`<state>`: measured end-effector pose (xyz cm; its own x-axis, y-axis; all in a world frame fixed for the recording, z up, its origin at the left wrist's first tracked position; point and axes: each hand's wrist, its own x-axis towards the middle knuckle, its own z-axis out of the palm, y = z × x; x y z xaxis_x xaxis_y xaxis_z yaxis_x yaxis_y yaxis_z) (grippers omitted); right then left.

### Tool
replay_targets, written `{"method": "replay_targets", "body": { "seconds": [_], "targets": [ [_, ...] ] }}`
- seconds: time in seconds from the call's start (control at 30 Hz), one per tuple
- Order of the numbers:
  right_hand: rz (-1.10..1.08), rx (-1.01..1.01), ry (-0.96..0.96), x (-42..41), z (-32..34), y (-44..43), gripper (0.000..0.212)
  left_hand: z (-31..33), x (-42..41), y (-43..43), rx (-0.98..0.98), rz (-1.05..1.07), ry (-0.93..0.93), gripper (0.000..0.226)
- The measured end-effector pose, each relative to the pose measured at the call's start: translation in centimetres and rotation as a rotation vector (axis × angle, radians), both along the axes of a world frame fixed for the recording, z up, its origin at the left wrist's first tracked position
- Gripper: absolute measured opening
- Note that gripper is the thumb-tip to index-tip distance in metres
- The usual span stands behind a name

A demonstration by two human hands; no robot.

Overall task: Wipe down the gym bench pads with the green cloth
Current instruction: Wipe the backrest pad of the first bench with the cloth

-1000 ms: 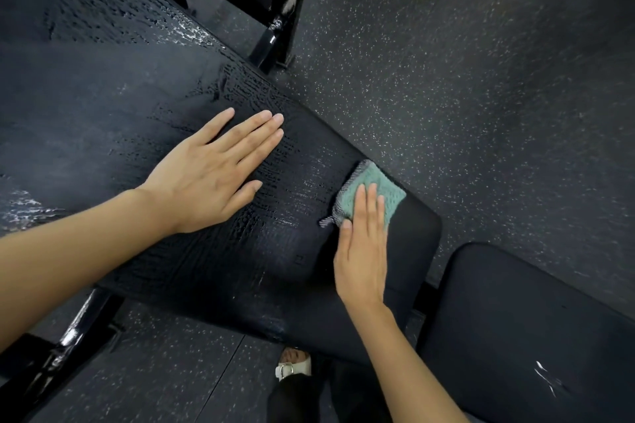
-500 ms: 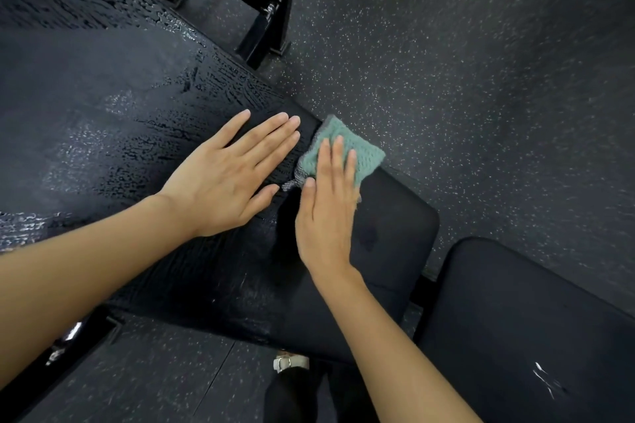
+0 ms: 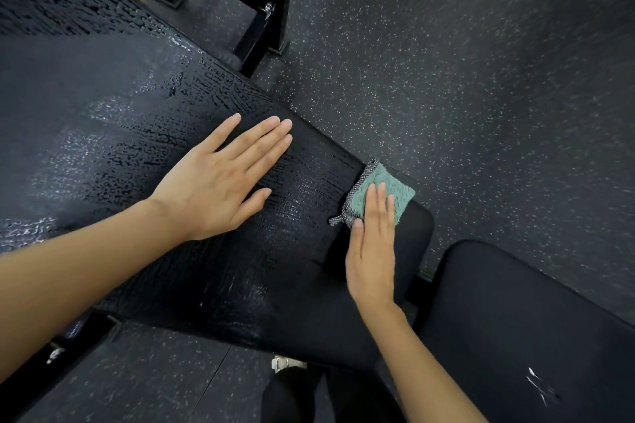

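Observation:
A long black bench pad with cracked, wet-looking vinyl runs from the upper left to the lower middle. My left hand rests flat on it, fingers straight and pointing to the upper right. The folded green cloth, edged in grey, lies at the pad's far right edge. My right hand presses on the cloth with straight fingers and covers its near half. A second, smooth black pad sits at the lower right, separated from the first by a narrow gap.
Speckled dark rubber floor surrounds the bench. A black steel frame post stands beyond the pad at the top. Another frame bar shows at the lower left. My white shoe is under the pad's near edge.
My right hand has slid the cloth back to the right along the pad's far edge, away from my left hand, after a stroke to the left. The left hand stayed flat on the pad.

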<state>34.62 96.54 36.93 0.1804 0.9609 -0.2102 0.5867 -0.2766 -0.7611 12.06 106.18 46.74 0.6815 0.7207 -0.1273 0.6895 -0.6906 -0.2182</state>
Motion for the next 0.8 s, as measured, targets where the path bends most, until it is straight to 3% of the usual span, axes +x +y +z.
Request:
{"method": "replay_targets", "body": {
  "seconds": [0.13, 0.33, 0.5, 0.8],
  "targets": [
    [-0.122, -0.020, 0.095, -3.1, 1.6, 1.0, 0.052, 0.0, 0.2, -0.1, 0.008, 0.008, -0.003, 0.070],
    [0.110, 0.079, 0.094, -6.2, 4.3, 2.6, 0.053, -0.1, 0.4, -0.1, 0.011, 0.016, -0.004, 0.070],
    [0.282, 0.146, -0.083, -4.4, 3.3, 2.6, 0.053, 0.0, 0.5, -0.1, 0.016, 0.020, 0.003, 0.070],
    [0.243, 0.007, -0.196, -0.8, 1.8, 0.4, 0.054, 0.0, 0.5, -0.1, 0.016, 0.026, 0.006, 0.070]
  ]
}}
